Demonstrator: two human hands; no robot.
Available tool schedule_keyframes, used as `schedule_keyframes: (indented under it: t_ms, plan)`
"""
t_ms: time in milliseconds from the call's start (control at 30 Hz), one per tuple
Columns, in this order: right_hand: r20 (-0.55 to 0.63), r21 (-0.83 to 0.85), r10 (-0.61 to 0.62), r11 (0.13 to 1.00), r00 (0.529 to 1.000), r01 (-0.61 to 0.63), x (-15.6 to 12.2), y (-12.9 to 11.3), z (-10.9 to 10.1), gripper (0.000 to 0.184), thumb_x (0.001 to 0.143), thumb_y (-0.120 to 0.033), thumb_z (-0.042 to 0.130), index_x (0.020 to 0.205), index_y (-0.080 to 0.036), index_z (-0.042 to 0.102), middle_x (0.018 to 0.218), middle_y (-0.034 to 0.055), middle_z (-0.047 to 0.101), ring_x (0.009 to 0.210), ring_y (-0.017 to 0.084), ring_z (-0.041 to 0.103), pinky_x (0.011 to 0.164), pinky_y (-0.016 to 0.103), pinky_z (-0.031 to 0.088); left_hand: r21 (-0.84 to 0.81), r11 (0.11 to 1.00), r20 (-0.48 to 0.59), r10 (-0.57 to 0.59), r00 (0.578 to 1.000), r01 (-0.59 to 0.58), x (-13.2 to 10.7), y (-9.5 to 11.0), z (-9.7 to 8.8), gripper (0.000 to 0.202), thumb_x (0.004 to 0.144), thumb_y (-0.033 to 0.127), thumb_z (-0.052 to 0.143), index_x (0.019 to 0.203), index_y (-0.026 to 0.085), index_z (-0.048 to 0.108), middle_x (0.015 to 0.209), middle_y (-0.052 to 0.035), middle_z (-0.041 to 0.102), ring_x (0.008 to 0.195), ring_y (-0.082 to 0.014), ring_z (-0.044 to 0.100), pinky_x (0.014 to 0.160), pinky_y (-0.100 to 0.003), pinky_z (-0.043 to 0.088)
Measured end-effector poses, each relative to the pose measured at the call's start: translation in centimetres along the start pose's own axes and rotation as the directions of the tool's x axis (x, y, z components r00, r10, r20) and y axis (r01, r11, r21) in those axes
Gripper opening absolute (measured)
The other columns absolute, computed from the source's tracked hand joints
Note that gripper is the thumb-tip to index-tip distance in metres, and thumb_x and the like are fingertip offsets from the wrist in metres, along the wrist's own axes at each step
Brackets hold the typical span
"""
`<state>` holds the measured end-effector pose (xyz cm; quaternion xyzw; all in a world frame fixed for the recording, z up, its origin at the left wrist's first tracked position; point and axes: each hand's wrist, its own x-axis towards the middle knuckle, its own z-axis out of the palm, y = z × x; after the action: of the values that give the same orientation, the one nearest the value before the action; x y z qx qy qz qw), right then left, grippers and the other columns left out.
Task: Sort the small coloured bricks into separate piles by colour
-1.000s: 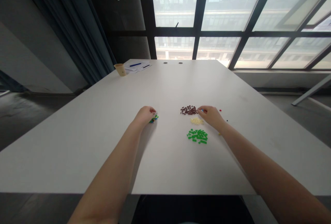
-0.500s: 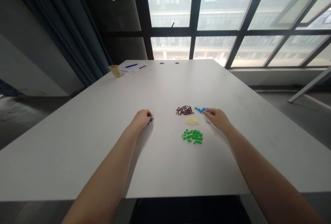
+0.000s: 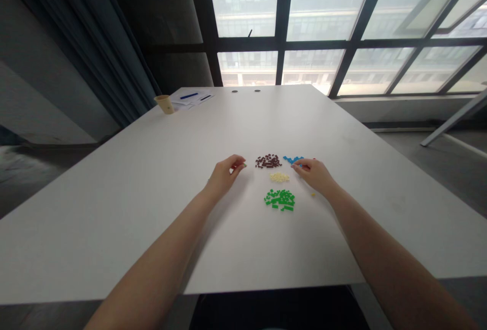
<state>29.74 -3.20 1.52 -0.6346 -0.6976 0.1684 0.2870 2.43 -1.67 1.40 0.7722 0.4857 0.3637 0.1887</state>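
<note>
My left hand [image 3: 227,171] is just left of the pile of dark brown toy bricks [image 3: 268,161], thumb and fingers pinched together. A tiny pale piece [image 3: 245,166] shows at its fingertips, too small to name. My right hand [image 3: 315,174] reaches the near edge of the small blue bricks [image 3: 292,159], its fingertips closed in a pinch. Whatever those fingertips hold, if anything, is hidden. Cream-yellow bricks [image 3: 279,177] lie between the hands, with a spread of green bricks [image 3: 280,199] nearer to me.
One small yellow piece [image 3: 313,194] lies below my right wrist, and a bit of red [image 3: 314,159] shows behind that hand. A tan cup [image 3: 165,104] stands at the white table's [image 3: 236,127] far left, beside papers with a blue pen [image 3: 189,96].
My left hand has lifted and moved right toward the brown bricks, away from its spot on the table. My right hand stays by the blue bricks. The view has shifted slightly.
</note>
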Motion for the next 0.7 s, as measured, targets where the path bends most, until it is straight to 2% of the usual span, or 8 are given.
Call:
schedule_keyframes:
  t_ms: [67, 133, 233, 300, 400, 533, 700]
  plan:
    - [0.003, 0.022, -0.020, 1.000, 1.000, 0.020, -0.1, 0.0, 0.2, 0.034, 0.074, -0.039, 0.047, 0.077, -0.014, 0.068, 0.044, -0.0030, 0.040, 0.047, 0.010, 0.039, 0.050, 0.023, 0.028, -0.029, 0.997, -0.006, 0.067, 0.998, -0.067, -0.6, 1.3, 0.7, 0.020, 0.081, 0.032, 0.050, 0.097, 0.022, 0.052, 0.082, -0.0010, 0.067, 0.075, -0.0131, 0.062, 0.068, -0.025, 0.049]
    - [0.005, 0.049, -0.049, 0.998, 0.999, 0.049, -0.2, -0.2, 0.5, 0.032, 0.075, -0.039, 0.048, 0.076, -0.014, 0.068, 0.045, -0.0026, 0.043, 0.047, 0.010, 0.040, 0.050, 0.022, 0.029, -0.011, 0.983, -0.027, 0.181, 0.983, -0.181, -1.1, 2.0, 1.1, 0.020, 0.082, 0.031, 0.050, 0.100, 0.022, 0.050, 0.083, -0.0010, 0.067, 0.077, -0.0125, 0.062, 0.070, -0.025, 0.049]
    - [0.016, 0.106, -0.124, 0.987, 0.992, 0.121, -0.6, -0.7, 1.1, 0.027, 0.075, -0.035, 0.049, 0.075, -0.015, 0.067, 0.055, 0.0007, 0.056, 0.052, 0.011, 0.047, 0.052, 0.022, 0.033, 0.058, 0.924, -0.055, 0.382, 0.923, -0.379, -1.5, 2.2, 1.3, 0.015, 0.082, 0.027, 0.051, 0.095, 0.020, 0.052, 0.082, -0.0027, 0.066, 0.079, -0.0123, 0.062, 0.073, -0.026, 0.049]
    - [0.026, 0.156, -0.189, 0.971, 0.982, 0.183, -0.8, -1.2, 1.5, 0.024, 0.076, -0.032, 0.049, 0.076, -0.016, 0.067, 0.067, 0.0028, 0.062, 0.057, 0.012, 0.051, 0.054, 0.022, 0.036, 0.077, 0.886, -0.056, 0.461, 0.885, -0.457, -1.6, 2.3, 1.3, 0.012, 0.081, 0.024, 0.053, 0.093, 0.019, 0.054, 0.081, -0.0030, 0.065, 0.078, -0.0120, 0.061, 0.072, -0.025, 0.049]
    - [0.015, 0.208, -0.292, 0.936, 0.956, 0.282, -1.2, -2.0, 2.0, 0.020, 0.077, -0.028, 0.050, 0.079, -0.017, 0.066, 0.075, 0.0035, 0.065, 0.059, 0.011, 0.051, 0.055, 0.022, 0.037, 0.074, 0.864, -0.037, 0.501, 0.865, -0.497, -1.6, 2.7, 1.1, 0.012, 0.081, 0.020, 0.053, 0.093, 0.018, 0.056, 0.079, -0.0032, 0.064, 0.077, -0.0117, 0.060, 0.071, -0.024, 0.048]
    - [-0.057, 0.221, -0.430, 0.875, 0.901, 0.432, -1.9, -3.1, 2.1, 0.017, 0.079, -0.026, 0.051, 0.085, -0.019, 0.065, 0.079, 0.0033, 0.066, 0.063, 0.011, 0.053, 0.058, 0.022, 0.039, 0.052, 0.861, 0.004, 0.507, 0.862, -0.506, -1.7, 3.2, 1.0, 0.013, 0.082, 0.019, 0.051, 0.094, 0.018, 0.057, 0.078, -0.0039, 0.064, 0.077, -0.0121, 0.059, 0.072, -0.025, 0.048]
    - [-0.102, 0.143, -0.595, 0.784, 0.797, 0.604, -2.7, -4.1, 2.2, 0.017, 0.081, -0.028, 0.053, 0.091, -0.021, 0.065, 0.066, 0.0013, 0.059, 0.063, 0.011, 0.051, 0.062, 0.024, 0.038, -0.021, 0.845, 0.006, 0.534, 0.845, -0.534, -1.8, 2.6, 1.8, 0.012, 0.082, 0.018, 0.051, 0.094, 0.018, 0.050, 0.080, -0.0036, 0.064, 0.076, -0.0124, 0.060, 0.071, -0.026, 0.048]
